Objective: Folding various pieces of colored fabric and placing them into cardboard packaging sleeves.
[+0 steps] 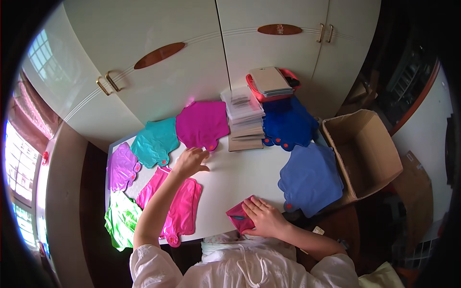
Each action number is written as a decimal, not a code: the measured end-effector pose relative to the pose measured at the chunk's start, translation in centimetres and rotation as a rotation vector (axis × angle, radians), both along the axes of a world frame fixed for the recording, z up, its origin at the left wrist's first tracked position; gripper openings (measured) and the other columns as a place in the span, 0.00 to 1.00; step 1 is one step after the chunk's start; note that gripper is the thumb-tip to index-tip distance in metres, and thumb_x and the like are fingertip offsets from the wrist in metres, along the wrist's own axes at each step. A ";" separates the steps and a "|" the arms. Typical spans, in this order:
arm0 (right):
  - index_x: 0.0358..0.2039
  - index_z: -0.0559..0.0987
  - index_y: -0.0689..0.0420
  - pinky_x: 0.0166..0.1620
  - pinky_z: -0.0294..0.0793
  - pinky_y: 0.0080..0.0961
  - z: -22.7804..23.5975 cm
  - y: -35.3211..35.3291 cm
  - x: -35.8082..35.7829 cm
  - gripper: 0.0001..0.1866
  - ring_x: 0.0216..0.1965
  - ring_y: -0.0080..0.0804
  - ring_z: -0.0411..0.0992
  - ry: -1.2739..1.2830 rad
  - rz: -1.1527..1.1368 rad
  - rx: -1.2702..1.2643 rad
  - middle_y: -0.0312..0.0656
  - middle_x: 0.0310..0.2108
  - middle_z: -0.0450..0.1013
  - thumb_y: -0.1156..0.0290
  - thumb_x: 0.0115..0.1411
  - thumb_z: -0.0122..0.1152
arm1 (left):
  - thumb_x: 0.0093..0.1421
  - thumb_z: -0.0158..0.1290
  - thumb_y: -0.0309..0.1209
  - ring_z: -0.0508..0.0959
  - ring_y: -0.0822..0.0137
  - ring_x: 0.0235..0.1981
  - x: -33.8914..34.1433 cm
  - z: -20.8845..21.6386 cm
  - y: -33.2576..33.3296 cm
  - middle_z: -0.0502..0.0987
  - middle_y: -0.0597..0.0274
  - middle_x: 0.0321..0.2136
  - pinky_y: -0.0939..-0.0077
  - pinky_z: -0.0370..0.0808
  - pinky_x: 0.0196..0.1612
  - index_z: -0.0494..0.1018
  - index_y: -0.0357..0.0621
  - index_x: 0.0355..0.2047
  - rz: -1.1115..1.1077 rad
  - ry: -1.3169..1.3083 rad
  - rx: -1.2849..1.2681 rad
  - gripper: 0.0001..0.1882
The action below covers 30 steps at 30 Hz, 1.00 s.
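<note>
My left hand (192, 162) is over the table near a magenta foil piece (204, 122), thumb apart from loosely bent fingers and nothing visible in it. At the table's near edge, my right hand (263, 218) lies with its fingers flat across a small folded pink packet (237, 218). A bit of blue-grey shows on the packet. Beneath my left forearm is a shiny hot-pink foil piece (185, 206), partly hidden. The flat foil pieces resemble uninflated balloons, several with red round spots.
Teal (156, 141), purple (122, 165) and green foil (120, 218) lie at the left; dark blue (288, 122) and pale blue foil (312, 177) at the right. A paper stack (246, 120), a red basket (257, 91) and an open cardboard box (336, 158) stand beyond.
</note>
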State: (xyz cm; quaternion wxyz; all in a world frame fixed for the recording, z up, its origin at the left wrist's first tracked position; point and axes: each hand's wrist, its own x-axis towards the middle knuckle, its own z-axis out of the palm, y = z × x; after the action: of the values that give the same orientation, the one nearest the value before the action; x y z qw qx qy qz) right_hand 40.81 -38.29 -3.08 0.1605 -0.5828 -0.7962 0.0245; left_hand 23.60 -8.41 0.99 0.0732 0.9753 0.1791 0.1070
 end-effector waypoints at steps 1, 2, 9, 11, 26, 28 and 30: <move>0.56 0.69 0.66 0.63 0.60 0.40 0.1 0.0 0.0 0.46 0.60 0.50 0.64 0.000 0.004 -0.011 0.55 0.56 0.67 0.37 0.50 0.58 | 0.51 0.63 0.38 0.76 0.57 0.40 0.8 0.2 0.2 0.76 0.61 0.32 0.61 0.71 0.45 0.74 0.44 0.34 -0.029 -0.019 -0.047 0.15; 0.56 0.69 0.66 0.62 0.60 0.40 0.1 0.0 -0.1 0.46 0.60 0.50 0.63 -0.003 0.003 -0.015 0.55 0.56 0.67 0.37 0.50 0.58 | 0.51 0.62 0.38 0.76 0.57 0.40 2.0 0.4 0.3 0.77 0.60 0.33 0.61 0.71 0.45 0.74 0.44 0.33 -0.057 -0.025 -0.047 0.14; 0.54 0.71 0.65 0.60 0.64 0.39 0.0 0.0 -0.3 0.44 0.59 0.47 0.65 -0.030 -0.021 0.007 0.53 0.56 0.68 0.39 0.49 0.61 | 0.54 0.58 0.38 0.77 0.57 0.41 10.0 -0.7 0.0 0.79 0.60 0.35 0.60 0.71 0.45 0.77 0.46 0.30 -0.147 0.024 0.065 0.10; 0.54 0.71 0.65 0.60 0.64 0.38 0.1 -0.1 -0.2 0.44 0.59 0.47 0.65 -0.033 -0.024 0.011 0.53 0.56 0.68 0.39 0.49 0.61 | 0.56 0.55 0.36 0.78 0.57 0.39 11.1 -0.7 0.0 0.79 0.60 0.32 0.60 0.72 0.44 0.78 0.46 0.28 -0.125 0.125 0.098 0.08; 0.56 0.68 0.67 0.61 0.62 0.40 0.3 -0.2 0.0 0.47 0.59 0.52 0.64 -0.014 0.011 0.016 0.57 0.56 0.67 0.38 0.48 0.61 | 0.52 0.57 0.35 0.79 0.57 0.32 11.9 1.1 1.3 0.80 0.61 0.28 0.63 0.76 0.37 0.81 0.49 0.29 -0.004 0.077 -0.130 0.06; 0.56 0.68 0.67 0.62 0.62 0.41 1.0 -0.2 0.1 0.47 0.59 0.53 0.64 -0.060 0.046 0.003 0.57 0.55 0.67 0.38 0.48 0.61 | 0.52 0.58 0.36 0.79 0.58 0.34 11.3 1.4 1.2 0.80 0.63 0.28 0.64 0.75 0.37 0.81 0.50 0.29 -0.018 -0.006 -0.066 0.07; 0.57 0.68 0.66 0.61 0.63 0.40 2.0 -0.5 0.3 0.42 0.58 0.53 0.65 -0.179 0.075 0.013 0.57 0.55 0.68 0.43 0.51 0.61 | 0.52 0.58 0.34 0.77 0.60 0.33 10.4 2.1 0.1 0.80 0.65 0.28 0.65 0.75 0.36 0.81 0.49 0.27 -0.047 -0.119 0.016 0.06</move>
State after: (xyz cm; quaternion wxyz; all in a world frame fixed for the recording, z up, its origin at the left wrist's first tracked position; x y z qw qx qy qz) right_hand 41.07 -38.76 -1.13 0.0915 -0.5513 -0.8289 -0.0268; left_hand 34.04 -8.28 3.12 0.0785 0.9717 0.1508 0.1643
